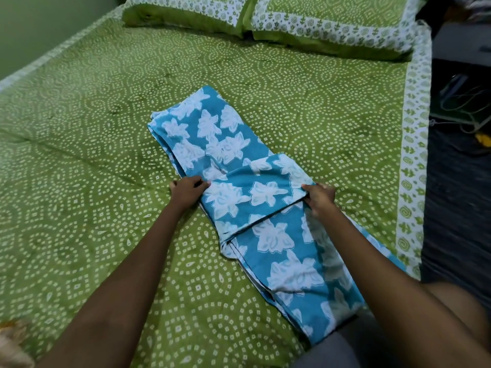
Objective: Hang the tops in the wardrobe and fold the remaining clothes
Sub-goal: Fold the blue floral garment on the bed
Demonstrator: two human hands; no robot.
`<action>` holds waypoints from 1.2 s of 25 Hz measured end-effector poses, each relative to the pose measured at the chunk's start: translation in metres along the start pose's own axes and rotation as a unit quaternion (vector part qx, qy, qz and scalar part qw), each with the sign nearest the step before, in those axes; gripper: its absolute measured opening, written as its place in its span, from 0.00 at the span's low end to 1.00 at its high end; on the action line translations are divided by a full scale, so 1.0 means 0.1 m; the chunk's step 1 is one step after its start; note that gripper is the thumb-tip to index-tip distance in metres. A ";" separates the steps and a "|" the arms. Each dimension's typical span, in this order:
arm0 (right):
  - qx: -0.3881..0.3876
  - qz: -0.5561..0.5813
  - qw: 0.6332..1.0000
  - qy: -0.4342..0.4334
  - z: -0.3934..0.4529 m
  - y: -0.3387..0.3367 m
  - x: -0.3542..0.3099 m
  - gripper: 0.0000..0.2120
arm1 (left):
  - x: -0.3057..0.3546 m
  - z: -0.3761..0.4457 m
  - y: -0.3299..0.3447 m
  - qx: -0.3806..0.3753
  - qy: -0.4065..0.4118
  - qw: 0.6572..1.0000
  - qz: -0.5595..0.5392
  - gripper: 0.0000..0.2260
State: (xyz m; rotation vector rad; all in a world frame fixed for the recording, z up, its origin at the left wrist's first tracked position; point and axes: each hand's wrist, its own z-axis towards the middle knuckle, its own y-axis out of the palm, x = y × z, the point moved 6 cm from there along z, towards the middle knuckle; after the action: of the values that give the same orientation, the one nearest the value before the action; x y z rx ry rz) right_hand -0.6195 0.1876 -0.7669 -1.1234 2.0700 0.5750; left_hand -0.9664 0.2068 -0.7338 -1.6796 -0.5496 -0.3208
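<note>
Hands, left (188,190) and right (320,197), pinch folded blue garment's (231,144) side edges on bed (79,155).

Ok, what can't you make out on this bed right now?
- Blue garment, head view: its near end is cut off behind the person's lap and right forearm.
- Fingertips of left hand and right hand: tucked into the fold.
- Yellow-white thing: cut off by the bottom-left edge.
- Cables beside the bed: dark, blurred.
</note>
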 end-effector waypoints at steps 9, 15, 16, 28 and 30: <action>-0.121 -0.456 0.723 -0.504 -0.60 0.28 -0.15 0.18 | 1.34 -0.39 0.55 -0.008 0.245 0.967 0.074 0.22; -0.128 -0.448 0.729 -0.502 -0.46 0.17 -0.07 0.16 | 1.26 -0.34 0.87 -0.030 0.205 0.967 0.150 0.25; -0.098 -0.387 0.781 -0.480 -0.45 0.13 -0.11 0.15 | 1.33 -0.30 0.85 -0.033 0.214 0.966 0.139 0.23; 0.063 -0.165 0.968 -0.179 -0.18 -0.08 -0.19 0.24 | 1.71 0.53 0.66 -0.085 0.061 0.994 0.016 0.21; 0.079 -0.147 0.976 -0.136 -0.24 -0.11 -0.14 0.24 | 1.65 0.62 0.61 -0.115 0.034 0.992 0.034 0.22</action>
State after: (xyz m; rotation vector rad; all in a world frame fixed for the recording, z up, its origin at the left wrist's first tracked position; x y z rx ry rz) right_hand -0.6142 0.1732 -0.7411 -1.1600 1.6473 0.3860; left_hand -0.8003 0.2898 -0.7135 -1.8976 -0.4150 -0.4030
